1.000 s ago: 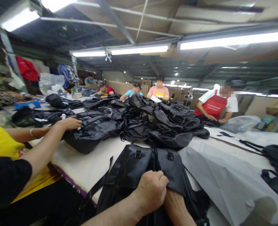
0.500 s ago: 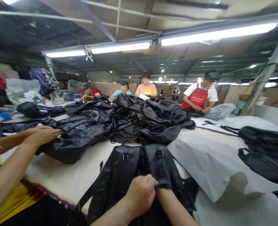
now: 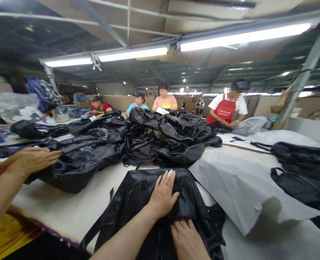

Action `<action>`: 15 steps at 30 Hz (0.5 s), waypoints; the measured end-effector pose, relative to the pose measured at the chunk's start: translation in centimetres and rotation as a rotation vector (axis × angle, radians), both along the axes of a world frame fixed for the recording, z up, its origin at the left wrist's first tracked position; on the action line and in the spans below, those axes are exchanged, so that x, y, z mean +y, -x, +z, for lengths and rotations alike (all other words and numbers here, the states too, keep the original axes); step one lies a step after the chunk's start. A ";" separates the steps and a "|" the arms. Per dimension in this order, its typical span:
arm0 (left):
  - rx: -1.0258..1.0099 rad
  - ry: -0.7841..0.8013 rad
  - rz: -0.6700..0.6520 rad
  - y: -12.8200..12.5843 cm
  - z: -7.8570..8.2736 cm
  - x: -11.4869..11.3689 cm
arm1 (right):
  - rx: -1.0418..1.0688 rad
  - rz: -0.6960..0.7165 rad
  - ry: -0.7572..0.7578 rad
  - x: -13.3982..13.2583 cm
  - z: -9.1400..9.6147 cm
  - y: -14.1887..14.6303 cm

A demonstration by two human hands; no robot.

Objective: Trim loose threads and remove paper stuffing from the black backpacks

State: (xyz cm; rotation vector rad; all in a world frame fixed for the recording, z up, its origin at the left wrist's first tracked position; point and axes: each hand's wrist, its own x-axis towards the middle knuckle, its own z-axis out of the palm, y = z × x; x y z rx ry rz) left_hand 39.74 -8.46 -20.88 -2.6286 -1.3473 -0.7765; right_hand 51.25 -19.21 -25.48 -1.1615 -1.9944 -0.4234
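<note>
The black bag [image 3: 132, 206] lies flat at the near edge of the table [image 3: 75, 209], just beside a grey sheet [image 3: 238, 187]. The left hand [image 3: 163, 196] rests open on it, palm down, and the right hand [image 3: 187, 239] also lies open behind it; such flat palms seem to keep the soft material pressed down. The long axis of the bag runs away from the person, and the end with the buckle [image 3: 143, 183] points to the pile of bags [image 3: 162, 137]
</note>
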 end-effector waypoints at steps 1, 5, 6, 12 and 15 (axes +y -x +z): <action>0.013 -0.010 -0.001 0.0 -0.8 0.1 | -0.053 0.016 -0.062 0.1 0.2 -0.5; -0.016 -0.052 0.024 -0.3 -1.8 -1.3 | -0.280 -0.157 -0.043 0.2 1.8 -3.4; -0.041 -0.060 0.027 -0.2 -1.6 -2.0 | -0.333 -0.227 0.011 0.4 1.8 -4.1; -0.144 -0.140 0.114 6.5 -1.1 -7.8 | -0.538 -0.141 0.057 1.0 0.6 -7.3; -0.179 -0.131 0.303 12.8 -3.5 -10.3 | -0.477 -0.035 -0.060 0.5 3.2 -8.0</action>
